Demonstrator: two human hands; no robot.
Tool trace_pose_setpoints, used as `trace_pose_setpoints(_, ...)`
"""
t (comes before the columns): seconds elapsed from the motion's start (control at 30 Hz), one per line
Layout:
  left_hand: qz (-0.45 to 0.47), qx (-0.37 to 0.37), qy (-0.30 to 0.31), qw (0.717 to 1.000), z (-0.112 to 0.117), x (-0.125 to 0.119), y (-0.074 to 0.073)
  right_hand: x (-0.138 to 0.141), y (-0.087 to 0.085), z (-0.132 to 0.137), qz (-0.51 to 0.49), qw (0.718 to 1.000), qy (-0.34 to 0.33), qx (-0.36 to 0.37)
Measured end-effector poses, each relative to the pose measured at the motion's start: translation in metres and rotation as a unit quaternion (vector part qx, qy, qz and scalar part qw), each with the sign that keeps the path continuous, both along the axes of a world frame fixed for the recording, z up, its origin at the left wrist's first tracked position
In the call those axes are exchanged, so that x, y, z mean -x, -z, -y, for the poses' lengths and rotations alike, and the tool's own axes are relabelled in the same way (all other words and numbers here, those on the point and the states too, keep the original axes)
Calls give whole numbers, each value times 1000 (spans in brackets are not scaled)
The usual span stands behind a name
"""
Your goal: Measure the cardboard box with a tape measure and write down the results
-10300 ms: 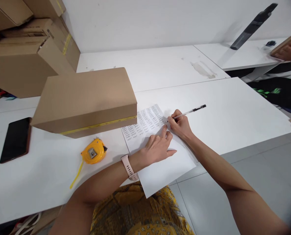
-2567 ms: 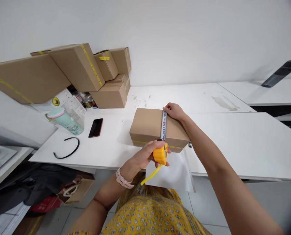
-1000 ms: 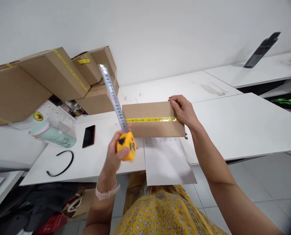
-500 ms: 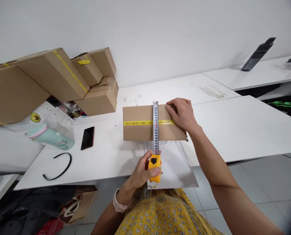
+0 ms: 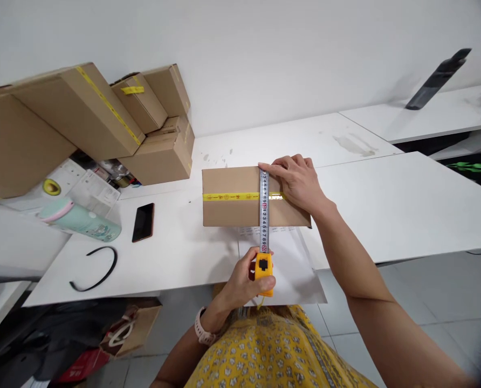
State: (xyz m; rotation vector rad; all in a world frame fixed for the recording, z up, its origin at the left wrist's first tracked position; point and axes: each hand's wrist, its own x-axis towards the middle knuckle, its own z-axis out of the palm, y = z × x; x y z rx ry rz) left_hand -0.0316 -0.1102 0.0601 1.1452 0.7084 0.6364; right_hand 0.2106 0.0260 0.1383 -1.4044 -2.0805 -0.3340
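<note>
A cardboard box (image 5: 228, 213) with yellow printed tape along its top lies on the white table. My left hand (image 5: 244, 283) is closed around a yellow tape measure (image 5: 263, 272) just in front of the box. Its metal blade (image 5: 265, 215) is drawn out across the box's top to the far edge. At that edge, the fingers of my right hand (image 5: 299, 180) pinch the blade's tip against the box, and the palm rests over the box's right part. Beneath the box and the tape measure lies a white sheet of paper (image 5: 297, 264), partly covered, with small writing on it.
Several cardboard boxes (image 5: 155, 159) are stacked at the back left. A phone (image 5: 143, 222), a mint-green bottle (image 5: 82, 220) and a black headband-like loop (image 5: 103, 275) lie on the left. A dark bottle (image 5: 438, 81) stands far right. The table's front edge is close to my body.
My right hand has slid left along the box's far edge onto the blade's tip. The tape measure and my left hand have shifted slightly right.
</note>
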Motion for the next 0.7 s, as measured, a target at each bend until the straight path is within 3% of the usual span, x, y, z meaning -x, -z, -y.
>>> trace_pose_setpoints(0.47, 15, 1, 3, 1000, -6, -1, 10, -1, 1, -2, -11, 1000, 2, 6)
trace_pose_setpoints(0.57, 31, 15, 18, 999, -4, 6, -3, 0, 0, -3, -44, 999, 0, 7)
trace_pose_setpoints(0.7, 75, -30, 11, 997, 2, 38, -35, 2, -1, -1, -107, 994, 11, 6)
